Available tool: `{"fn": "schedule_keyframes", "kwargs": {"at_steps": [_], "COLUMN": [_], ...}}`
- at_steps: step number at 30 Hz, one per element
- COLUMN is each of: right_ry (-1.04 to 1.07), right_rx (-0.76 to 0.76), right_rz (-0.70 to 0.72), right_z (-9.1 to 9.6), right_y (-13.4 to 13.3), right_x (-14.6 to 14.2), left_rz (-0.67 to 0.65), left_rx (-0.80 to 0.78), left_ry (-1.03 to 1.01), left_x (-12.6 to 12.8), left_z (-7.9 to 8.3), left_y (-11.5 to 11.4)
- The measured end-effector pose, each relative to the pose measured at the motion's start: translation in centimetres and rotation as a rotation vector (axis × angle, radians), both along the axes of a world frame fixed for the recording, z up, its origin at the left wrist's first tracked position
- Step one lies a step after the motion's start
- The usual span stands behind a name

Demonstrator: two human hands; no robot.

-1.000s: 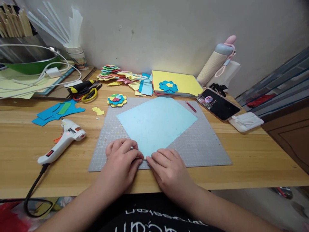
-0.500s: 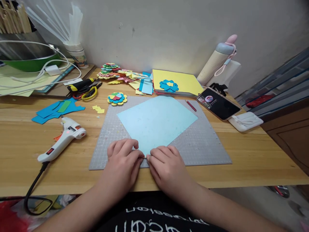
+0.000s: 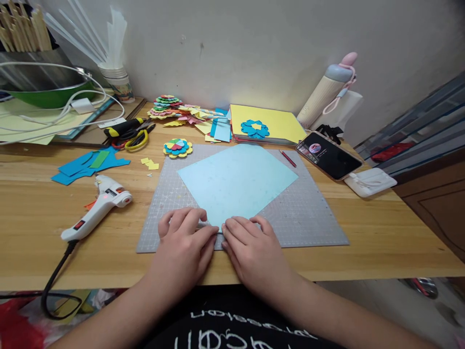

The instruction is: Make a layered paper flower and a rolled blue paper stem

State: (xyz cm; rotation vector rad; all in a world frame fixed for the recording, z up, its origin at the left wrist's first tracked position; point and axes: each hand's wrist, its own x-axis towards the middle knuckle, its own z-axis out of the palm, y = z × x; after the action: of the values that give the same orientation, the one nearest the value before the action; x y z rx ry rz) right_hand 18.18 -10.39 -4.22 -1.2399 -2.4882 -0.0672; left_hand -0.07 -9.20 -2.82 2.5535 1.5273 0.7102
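Observation:
A sheet of light blue paper (image 3: 238, 182) lies turned cornerwise on a grey cutting mat (image 3: 298, 220). At its near corner, my left hand (image 3: 187, 237) is closed, thumb and fingertips pinching the paper edge. Right beside it my right hand (image 3: 250, 247) is closed on the same corner, fingers bent over it. Between the fingertips a thin, dark rolled or folded edge shows; whether a thin stick lies inside it, I cannot tell. Most of that edge is hidden under my fingers.
A white glue gun (image 3: 98, 206) lies to the left, its cord over the table edge. Scissors (image 3: 140, 138), blue paper scraps (image 3: 89, 165) and a paper flower (image 3: 178, 148) lie behind it. A pencil (image 3: 288, 159), a phone (image 3: 329, 155) and a bottle (image 3: 323, 89) are on the right.
Both hands have shifted very slightly, and the edge between the fingertips sits a little farther from me. The view has also moved a little.

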Motion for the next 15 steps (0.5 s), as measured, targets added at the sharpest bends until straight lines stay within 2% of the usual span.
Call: {"fn": "schedule_keyframes", "kwargs": {"at_steps": [7, 13, 15], "right_ry": [-0.081, 0.065, 0.111], "right_rx": [0.045, -0.108, -0.093], "right_rz": [0.003, -0.067, -0.048], "right_z": [0.0, 0.4, 0.7], "right_y": [-0.5, -0.8, -1.4], "right_x": [-0.4, 0.3, 0.7], "left_rz": [-0.060, -0.150, -0.167], "left_rx": [0.133, 0.237, 0.252], "left_ry": [0.079, 0.221, 0.229], "left_x": [-0.2, 0.4, 0.5], "left_z": [-0.5, -1.2, -1.3], "left_y": [-0.7, -1.4, -1.3]}}
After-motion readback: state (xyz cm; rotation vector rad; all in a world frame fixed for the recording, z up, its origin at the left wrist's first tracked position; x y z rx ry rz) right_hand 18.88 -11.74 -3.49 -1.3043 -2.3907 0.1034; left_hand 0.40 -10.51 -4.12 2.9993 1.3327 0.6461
